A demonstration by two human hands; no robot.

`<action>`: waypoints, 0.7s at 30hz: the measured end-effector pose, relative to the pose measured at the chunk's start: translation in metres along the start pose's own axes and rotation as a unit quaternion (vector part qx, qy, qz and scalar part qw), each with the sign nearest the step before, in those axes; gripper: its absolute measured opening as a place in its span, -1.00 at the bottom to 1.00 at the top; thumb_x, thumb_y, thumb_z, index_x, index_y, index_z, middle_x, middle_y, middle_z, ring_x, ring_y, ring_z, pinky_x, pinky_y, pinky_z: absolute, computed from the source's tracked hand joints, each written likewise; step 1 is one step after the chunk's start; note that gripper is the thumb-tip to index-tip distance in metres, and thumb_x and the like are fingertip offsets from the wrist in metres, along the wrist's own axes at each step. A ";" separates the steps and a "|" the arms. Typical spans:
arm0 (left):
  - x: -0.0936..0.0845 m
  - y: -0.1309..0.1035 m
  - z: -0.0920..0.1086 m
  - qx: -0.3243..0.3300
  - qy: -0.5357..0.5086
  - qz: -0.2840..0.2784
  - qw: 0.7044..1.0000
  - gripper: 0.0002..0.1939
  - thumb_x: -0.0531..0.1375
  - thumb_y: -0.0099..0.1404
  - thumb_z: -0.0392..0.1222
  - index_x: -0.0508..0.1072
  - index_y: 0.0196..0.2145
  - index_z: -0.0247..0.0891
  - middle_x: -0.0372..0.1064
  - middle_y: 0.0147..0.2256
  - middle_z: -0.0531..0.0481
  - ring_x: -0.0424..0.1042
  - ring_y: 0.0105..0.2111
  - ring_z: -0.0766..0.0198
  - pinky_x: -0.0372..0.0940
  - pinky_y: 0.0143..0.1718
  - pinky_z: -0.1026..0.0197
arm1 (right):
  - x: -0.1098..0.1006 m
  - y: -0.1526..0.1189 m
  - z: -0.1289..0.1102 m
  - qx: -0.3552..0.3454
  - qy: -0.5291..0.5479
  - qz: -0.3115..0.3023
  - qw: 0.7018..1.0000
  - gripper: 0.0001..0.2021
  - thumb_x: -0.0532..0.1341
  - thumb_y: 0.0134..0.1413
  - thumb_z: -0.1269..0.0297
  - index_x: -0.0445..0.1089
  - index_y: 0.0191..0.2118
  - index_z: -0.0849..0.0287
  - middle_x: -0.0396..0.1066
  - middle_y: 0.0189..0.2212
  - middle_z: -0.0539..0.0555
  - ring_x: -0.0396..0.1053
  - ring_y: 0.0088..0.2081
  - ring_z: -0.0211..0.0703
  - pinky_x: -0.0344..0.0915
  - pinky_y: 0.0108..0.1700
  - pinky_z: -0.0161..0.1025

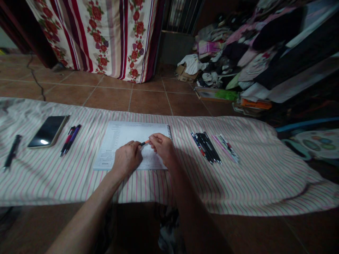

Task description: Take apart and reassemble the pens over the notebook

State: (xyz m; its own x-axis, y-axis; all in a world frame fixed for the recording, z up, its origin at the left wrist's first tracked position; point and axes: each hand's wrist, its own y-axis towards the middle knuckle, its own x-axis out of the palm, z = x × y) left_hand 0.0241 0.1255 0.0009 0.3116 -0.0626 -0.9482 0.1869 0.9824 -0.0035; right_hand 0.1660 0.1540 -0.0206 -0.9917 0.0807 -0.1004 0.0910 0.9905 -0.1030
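A spiral notebook (129, 132) lies on the striped cloth (148, 187), its coils on the right side. Above its page, a thin pen (145, 142), dark at one end and orange at the other, spans the gap between my hands. My left hand (128, 155) has its fingers closed on the dark end. The fingertips of my right hand (162, 146) pinch the orange end. Both hands rest at the notebook's lower half and cover part of the page.
On the left lie a phone (49, 131), a red pen (67, 140), a purple pen (72, 139) and a black pen (12, 152). Several dark pens (208, 147) and lighter pens (225, 147) lie right of the notebook. A flowered curtain (111, 35) hangs beyond.
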 end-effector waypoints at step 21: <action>0.001 0.001 -0.003 0.005 -0.006 0.000 1.000 -0.70 -0.07 0.33 -0.18 0.44 -0.19 -0.25 0.46 -0.26 -0.08 0.45 -0.29 0.18 0.21 -0.35 0.23 | -0.008 0.002 -0.008 0.001 0.026 0.047 0.999 -0.75 0.17 -0.12 0.15 0.40 -0.34 0.21 0.48 -0.50 0.05 0.25 -0.55 -0.31 0.20 -0.52 -0.37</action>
State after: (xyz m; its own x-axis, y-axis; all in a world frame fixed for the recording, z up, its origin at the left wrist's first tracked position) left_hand 0.0214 0.1266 -0.0012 0.3231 -0.0651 -0.9441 0.1955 0.9807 -0.0007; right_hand 0.1737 0.1564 -0.0125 -0.9822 0.1784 -0.0587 0.1835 0.9781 -0.0978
